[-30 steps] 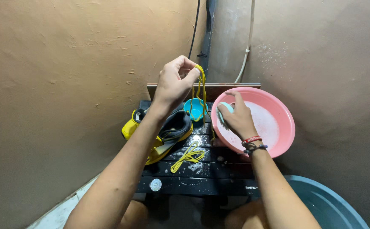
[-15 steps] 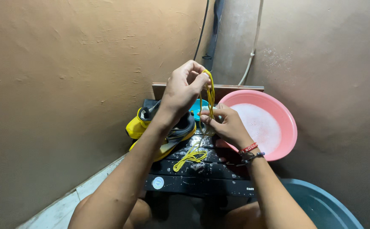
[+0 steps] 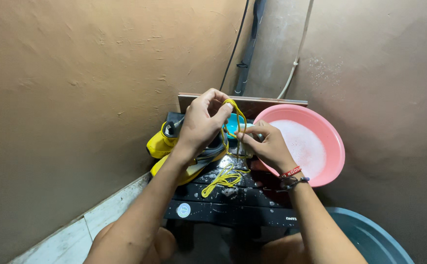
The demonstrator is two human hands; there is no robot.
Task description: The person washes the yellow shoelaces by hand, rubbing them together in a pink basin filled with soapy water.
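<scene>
The left hand (image 3: pixel 201 124) pinches the yellow lace (image 3: pixel 233 142) at the top; the right hand (image 3: pixel 267 145) grips it lower, its tail lying on the black stool (image 3: pixel 233 205).

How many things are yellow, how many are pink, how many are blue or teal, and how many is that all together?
Yellow: 2, the shoelace held by the left hand and right hand, and the shoe.
Pink: 1, the basin of soapy water.
Blue or teal: 2, the small cup and the big tub.
Total: 5.
</scene>
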